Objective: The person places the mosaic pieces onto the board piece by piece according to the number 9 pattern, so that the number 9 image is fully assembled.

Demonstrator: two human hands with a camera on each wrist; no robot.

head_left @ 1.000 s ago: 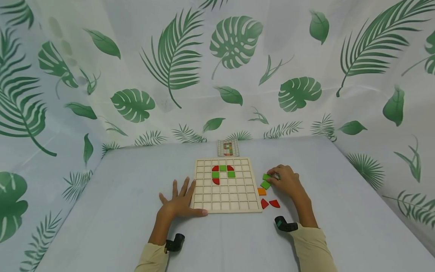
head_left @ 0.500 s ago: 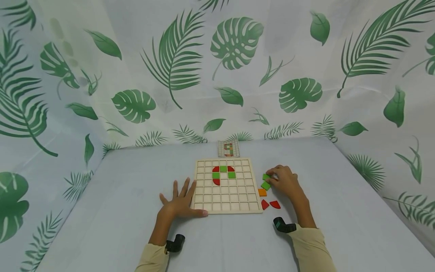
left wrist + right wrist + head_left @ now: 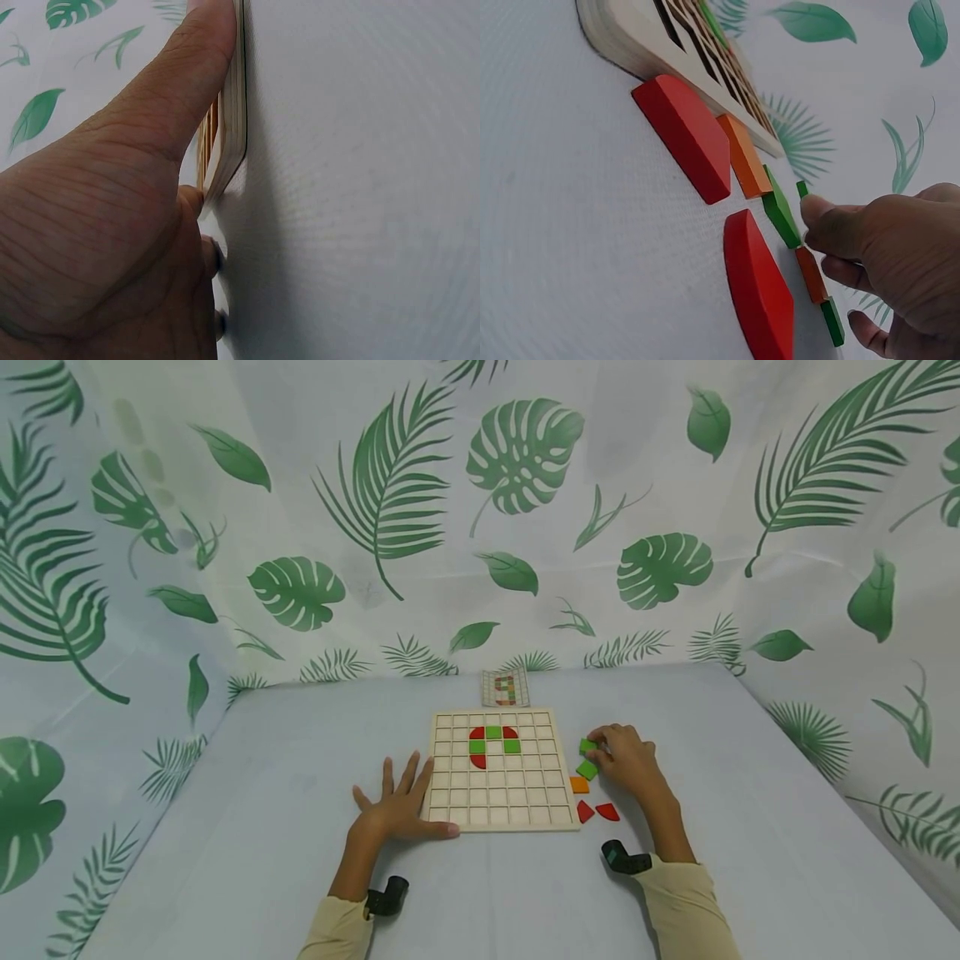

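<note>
My left hand (image 3: 390, 814) is spread at the near left corner of a wooden grid board (image 3: 517, 793), thumb along the front edge and fingers against the left side. Red quarter-round and green square tiles form an arch in the board's upper cells. Right of the board, my right hand (image 3: 628, 760) pinches a green square tile (image 3: 587, 746) between thumb and fingertip; the tile is partly hidden by them. Just below it lies another green tile (image 3: 587, 769). In the right wrist view, an orange tile (image 3: 811, 274) and a green tile (image 3: 832, 321) lie beneath this hand.
Nearer the front, an orange tile (image 3: 579, 785) and two red quarter-round tiles, one red tile (image 3: 607, 812) farther right, lie beside the board. A pattern card (image 3: 505, 687) stands behind the board. Leaf-printed cloth (image 3: 420, 527) surrounds the pale table (image 3: 300, 760).
The green tile at my right fingertips has turned and shifted slightly away from me. My right hand has barely moved, and my left hand stays on the board.
</note>
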